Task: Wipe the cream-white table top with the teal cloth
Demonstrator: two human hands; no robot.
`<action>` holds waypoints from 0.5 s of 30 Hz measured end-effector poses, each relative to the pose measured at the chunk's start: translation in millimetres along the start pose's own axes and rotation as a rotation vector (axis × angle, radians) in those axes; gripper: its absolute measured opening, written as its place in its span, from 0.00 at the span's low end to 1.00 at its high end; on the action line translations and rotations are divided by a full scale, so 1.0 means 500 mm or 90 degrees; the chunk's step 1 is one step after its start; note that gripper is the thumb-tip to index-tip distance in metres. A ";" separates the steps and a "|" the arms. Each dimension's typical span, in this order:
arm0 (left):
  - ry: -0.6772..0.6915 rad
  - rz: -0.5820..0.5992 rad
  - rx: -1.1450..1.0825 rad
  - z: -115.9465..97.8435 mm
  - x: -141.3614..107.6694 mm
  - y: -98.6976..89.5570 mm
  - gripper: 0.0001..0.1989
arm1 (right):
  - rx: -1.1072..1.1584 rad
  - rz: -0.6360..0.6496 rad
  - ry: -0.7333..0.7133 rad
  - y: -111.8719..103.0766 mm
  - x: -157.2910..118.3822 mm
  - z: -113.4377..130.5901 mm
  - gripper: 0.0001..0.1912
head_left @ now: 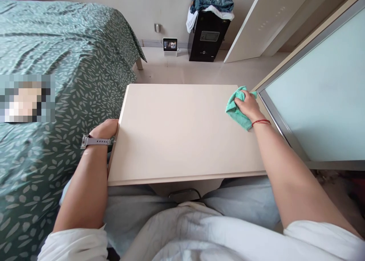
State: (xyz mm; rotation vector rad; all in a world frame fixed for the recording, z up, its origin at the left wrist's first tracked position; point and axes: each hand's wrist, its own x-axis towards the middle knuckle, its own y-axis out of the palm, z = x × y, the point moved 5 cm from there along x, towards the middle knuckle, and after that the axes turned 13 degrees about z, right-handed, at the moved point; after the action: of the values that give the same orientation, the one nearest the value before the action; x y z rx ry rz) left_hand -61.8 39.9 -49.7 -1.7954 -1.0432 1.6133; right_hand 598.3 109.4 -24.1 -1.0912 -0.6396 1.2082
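Observation:
A pale, flat-topped board or small table (182, 131) spans the space over my lap. At its far right corner my right hand (247, 104) is closed on a green cloth (238, 109), which lies bunched and partly spread on the surface. A red string circles that wrist. My left hand (106, 128) is at the left edge of the pale top, with its fingers hidden behind the edge; a watch with a light strap is on the wrist.
A bed with a green leaf-patterned cover (94, 55) is on the left. Ahead stand a small screen (170, 47) and a black cabinet (208, 38) topped with jeans (212, 0). A frosted sliding panel (322, 78) borders the right side.

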 end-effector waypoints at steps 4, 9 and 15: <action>-0.035 0.015 0.036 -0.023 -0.018 -0.010 0.14 | -0.024 -0.036 0.112 0.017 0.005 0.092 0.41; -0.031 0.037 0.017 -0.038 -0.033 -0.015 0.17 | -0.038 -0.028 0.019 0.096 -0.017 0.296 0.38; -0.030 0.061 0.057 -0.040 -0.036 -0.017 0.26 | -0.076 0.112 -0.243 0.213 -0.130 0.598 0.37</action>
State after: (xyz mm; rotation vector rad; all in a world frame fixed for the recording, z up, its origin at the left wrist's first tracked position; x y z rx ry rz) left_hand -44.0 32.6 -28.9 -1.7798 -0.9033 1.7394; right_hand 277.1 140.1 3.3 -1.0384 -0.9312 1.5663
